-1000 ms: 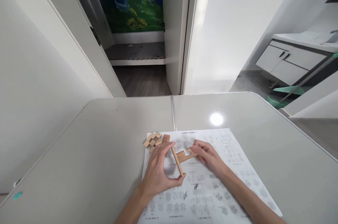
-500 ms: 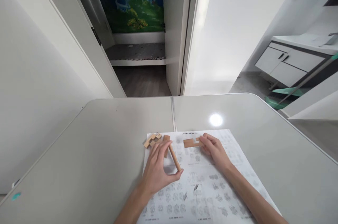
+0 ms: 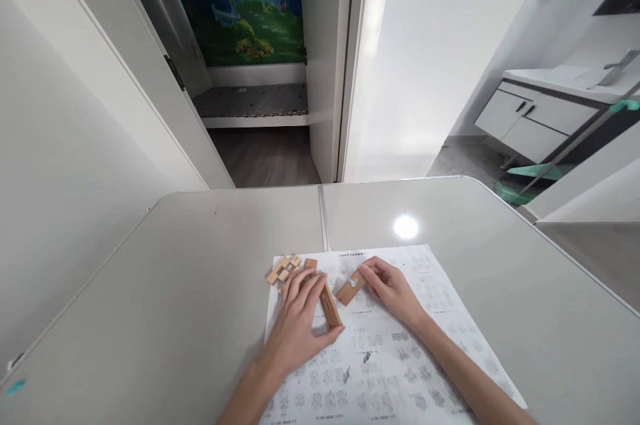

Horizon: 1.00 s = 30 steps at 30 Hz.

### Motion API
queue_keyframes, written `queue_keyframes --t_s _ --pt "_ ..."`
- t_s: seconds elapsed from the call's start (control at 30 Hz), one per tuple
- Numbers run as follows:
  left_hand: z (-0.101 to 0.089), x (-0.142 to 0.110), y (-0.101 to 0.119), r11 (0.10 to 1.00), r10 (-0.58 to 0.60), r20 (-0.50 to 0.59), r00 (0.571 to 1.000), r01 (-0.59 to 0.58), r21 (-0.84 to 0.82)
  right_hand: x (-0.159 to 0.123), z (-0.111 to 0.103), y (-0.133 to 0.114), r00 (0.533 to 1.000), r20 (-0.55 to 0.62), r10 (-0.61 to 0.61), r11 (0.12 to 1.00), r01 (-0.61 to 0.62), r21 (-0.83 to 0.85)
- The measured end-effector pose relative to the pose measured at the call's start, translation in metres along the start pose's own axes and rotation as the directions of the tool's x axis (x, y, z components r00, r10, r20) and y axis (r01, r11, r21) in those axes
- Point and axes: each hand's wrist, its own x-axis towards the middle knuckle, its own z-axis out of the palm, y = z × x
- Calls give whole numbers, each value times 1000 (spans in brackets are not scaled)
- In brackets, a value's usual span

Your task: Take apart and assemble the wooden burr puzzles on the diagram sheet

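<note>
My left hand (image 3: 303, 311) grips a flat wooden puzzle piece (image 3: 330, 306) by its two ends, thumb at the near end and fingers at the far one. A slot shows in that piece's face. Between the fingertips of my right hand (image 3: 393, 288) is another flat wooden puzzle piece (image 3: 346, 293) with a notch cut in it; it is tilted toward the left-hand piece, with a small gap between them. Just beyond my left fingers lie a notched light wooden piece (image 3: 284, 269) and a brown wooden piece (image 3: 311, 264), both partly hidden by the hand.
Under both hands a printed sheet (image 3: 370, 331) with small puzzle drawings lies on the pale table (image 3: 210, 291). A seam (image 3: 323, 218) runs across the tabletop. Past the table stand an open door (image 3: 327, 65) and a washbasin cabinet (image 3: 540, 111).
My right hand has brought its notched piece left and nearer, turning it to a slant. The piece in my left hand has rolled so more of its face shows. The camera view shifted slightly.
</note>
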Motion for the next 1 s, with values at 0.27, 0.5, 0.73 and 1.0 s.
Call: queue_keyframes --t_s 0.27,0.5,0.73,1.0 --pt "2 -1 -4 996 71 7 997 -71 56 -2 3 2 996 49 -68 985 75 -153" --pt "7 1 -8 998 -12 -74 997 16 63 -3 9 7 990 86 -111 959 130 -253" --pt "-3 2 1 998 59 -20 998 -60 -7 -5 9 1 977 162 -136 950 175 -258" --pt "-11 4 11 980 196 69 978 -191 -62 -6 8 -6 947 284 -149 961 206 -184"
